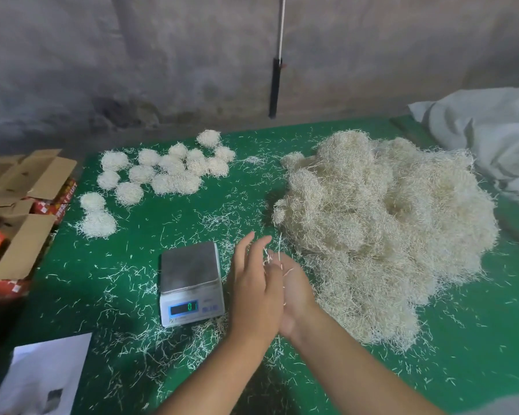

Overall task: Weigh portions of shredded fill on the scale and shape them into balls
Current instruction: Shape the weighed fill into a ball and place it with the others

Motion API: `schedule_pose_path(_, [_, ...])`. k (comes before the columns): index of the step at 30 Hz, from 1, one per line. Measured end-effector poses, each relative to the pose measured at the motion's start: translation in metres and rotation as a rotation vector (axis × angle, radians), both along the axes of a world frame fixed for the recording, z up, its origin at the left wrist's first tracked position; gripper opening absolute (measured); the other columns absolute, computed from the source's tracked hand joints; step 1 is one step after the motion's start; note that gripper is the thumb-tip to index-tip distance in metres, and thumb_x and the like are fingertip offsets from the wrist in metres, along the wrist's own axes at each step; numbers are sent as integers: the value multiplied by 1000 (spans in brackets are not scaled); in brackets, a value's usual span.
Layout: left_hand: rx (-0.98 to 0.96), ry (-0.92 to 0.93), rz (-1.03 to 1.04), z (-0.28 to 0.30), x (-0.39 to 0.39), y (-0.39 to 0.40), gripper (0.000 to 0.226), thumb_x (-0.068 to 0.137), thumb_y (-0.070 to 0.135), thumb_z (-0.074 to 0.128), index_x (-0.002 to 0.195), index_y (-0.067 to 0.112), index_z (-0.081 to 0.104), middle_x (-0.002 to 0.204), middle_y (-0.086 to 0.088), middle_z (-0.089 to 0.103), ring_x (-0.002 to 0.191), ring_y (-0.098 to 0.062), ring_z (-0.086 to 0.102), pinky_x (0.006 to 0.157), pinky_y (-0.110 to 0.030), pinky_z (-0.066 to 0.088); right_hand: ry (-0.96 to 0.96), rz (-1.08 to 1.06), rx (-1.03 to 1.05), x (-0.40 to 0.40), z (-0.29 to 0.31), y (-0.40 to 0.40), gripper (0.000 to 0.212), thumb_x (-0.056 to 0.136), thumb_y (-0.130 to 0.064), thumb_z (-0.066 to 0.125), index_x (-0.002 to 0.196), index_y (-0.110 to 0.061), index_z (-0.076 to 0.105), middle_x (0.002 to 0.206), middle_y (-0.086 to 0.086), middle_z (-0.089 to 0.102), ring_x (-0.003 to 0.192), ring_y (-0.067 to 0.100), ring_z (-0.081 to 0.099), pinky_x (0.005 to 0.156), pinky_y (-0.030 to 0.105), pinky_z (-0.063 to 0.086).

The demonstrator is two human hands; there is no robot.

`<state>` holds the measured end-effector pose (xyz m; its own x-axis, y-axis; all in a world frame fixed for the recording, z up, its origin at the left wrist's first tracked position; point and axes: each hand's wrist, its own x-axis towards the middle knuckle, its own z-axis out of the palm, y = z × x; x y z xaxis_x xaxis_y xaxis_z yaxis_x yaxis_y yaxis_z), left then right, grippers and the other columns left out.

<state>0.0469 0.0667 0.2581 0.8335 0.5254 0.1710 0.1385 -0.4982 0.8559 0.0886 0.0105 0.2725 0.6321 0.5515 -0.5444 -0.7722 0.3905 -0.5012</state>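
A big heap of pale shredded fill [384,223] covers the right half of the green table [192,211]. Several finished fill balls [165,172] lie in a cluster at the back left. A small digital scale [190,280] stands at centre front with a bare steel platform and a lit display. My left hand [253,280] and my right hand [294,298] meet palm against palm just right of the scale, fingers straight. A few loose strands [274,256] stick up between them.
Loose strands litter the table everywhere. Open cardboard boxes [21,187] with red packets stand off the left edge. A white sheet [42,378] lies at the front left corner. A grey sack [486,136] slumps at the back right. A black rod [274,88] hangs by the wall.
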Motion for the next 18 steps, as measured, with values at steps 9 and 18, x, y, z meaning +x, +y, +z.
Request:
schedule_pose_path(9, [-1545,332,191,18,3,21,61,100,71,44,123,20,68,112,-11,79,108,-35,73,91,-55,56,-272,-5,-285,20,3,-2,39,85,-53,70,100,-17,64,96,9,63,88,29,62,84,45,55])
schedule_pose_path(18, [-1263,326,62,39,3,55,46,101,60,56,86,26,82,93,-4,80,83,-19,79,66,-30,59,-1290,99,-809,-9,-21,13,33,111,-41,38,127,-37,67,115,-15,68,113,3,61,97,24,46])
